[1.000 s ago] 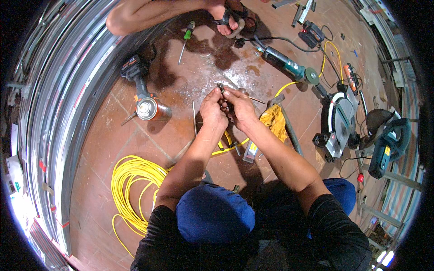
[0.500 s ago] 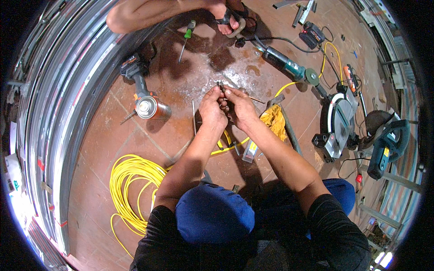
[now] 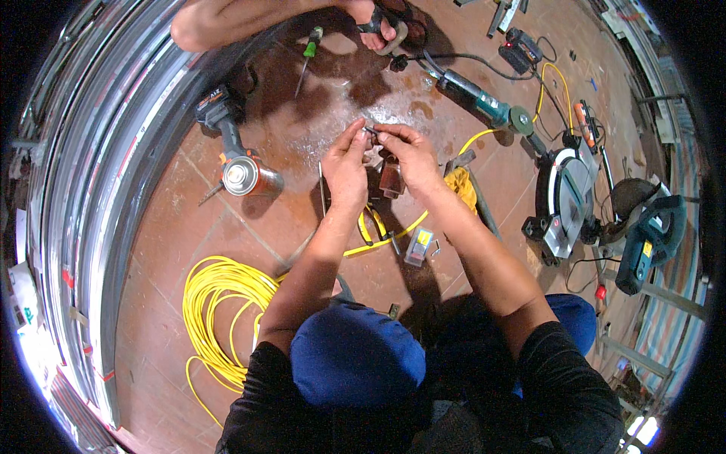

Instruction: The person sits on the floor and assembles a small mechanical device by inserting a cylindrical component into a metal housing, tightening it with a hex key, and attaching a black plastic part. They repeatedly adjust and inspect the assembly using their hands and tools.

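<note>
Right of the spray can (image 3: pixel 253 178), L hand (image 3: pixel 346 168) & R hand (image 3: pixel 414 159) pinched 1 small dark part (image 3: pixel 370 131) – prob. light, stiff, best gripped endwise.

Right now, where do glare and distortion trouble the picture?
Head view: glare whitens the floor beyond the left hand and right hand; the dark piece they pinch is too small to identify; long silver strips bow along the left rim.

Lettering shows on the drill (image 3: pixel 228 132), yellow labels on the box (image 3: pixel 418 248) and saw (image 3: pixel 640 261); all too small to read.
</note>
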The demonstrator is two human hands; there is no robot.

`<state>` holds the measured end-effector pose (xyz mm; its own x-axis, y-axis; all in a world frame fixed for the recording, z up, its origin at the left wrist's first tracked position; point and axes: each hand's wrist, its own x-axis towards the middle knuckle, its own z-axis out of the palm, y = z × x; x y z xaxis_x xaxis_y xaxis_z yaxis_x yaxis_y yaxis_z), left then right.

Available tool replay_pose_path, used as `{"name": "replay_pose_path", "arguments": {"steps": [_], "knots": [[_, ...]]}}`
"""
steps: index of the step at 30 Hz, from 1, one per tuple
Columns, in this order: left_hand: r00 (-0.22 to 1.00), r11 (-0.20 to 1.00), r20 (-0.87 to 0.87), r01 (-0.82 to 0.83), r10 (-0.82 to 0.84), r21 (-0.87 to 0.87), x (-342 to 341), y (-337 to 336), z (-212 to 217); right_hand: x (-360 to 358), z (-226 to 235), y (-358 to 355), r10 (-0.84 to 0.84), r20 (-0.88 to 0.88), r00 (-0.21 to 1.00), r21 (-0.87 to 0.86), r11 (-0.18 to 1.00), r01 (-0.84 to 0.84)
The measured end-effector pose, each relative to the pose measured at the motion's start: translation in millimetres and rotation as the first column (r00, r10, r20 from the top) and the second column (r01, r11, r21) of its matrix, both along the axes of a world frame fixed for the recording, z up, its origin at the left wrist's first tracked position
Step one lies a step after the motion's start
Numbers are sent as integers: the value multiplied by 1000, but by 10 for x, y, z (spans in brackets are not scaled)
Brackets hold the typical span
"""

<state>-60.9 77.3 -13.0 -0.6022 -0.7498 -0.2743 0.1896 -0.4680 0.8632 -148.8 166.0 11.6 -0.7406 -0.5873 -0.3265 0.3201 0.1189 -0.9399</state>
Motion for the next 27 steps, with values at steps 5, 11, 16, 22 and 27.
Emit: {"name": "replay_pose_path", "arguments": {"steps": [5,11,16,22,27], "knots": [[1000,965,-5,22,-24,-260,26,-105,59,-109,197,18,105,-233,967,-32,993,-115],[997,929,-68,-4,-23,-369,54,-157,166,-168,429,-9,197,-223,955,-19,978,-207],[990,924,-137,-32,-22,-382,75,-174,274,-172,483,-25,204,-283,937,-21,975,-219],[994,912,-113,-42,-5,-407,93,-160,322,-200,472,-47,214,-386,897,-105,956,-273],[993,905,-119,-45,-6,-424,89,-146,313,-190,547,-48,174,-346,922,-107,969,-223]]}}
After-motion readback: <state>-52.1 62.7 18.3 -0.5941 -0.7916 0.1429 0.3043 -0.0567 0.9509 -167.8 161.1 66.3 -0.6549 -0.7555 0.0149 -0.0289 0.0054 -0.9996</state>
